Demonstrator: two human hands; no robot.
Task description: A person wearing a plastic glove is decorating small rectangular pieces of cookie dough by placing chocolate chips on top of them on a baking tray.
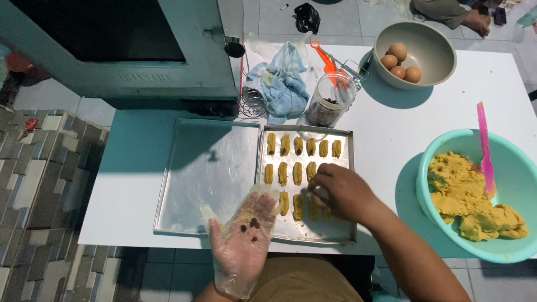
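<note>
A person's gloved left hand (pixel 243 246) lies flat and open, palm up, cupping several dark chips (pixel 251 225) above the near edge of a metal tray (pixel 335 232). The bare right hand (pixel 341 193) curls its fingertips onto a dough finger (pixel 313 208) in the nearest row. Beside it sits an empty tray (pixel 207 173); to the right, a teal bowl of dough (pixel 475 196). Farther back stand a jar (pixel 330 100) and a bowl of eggs (pixel 417 53).

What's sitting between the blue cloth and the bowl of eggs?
In the head view, a clear jar of dark bits stands between the blue cloth and the egg bowl, an orange-handled tool beside it.
</note>
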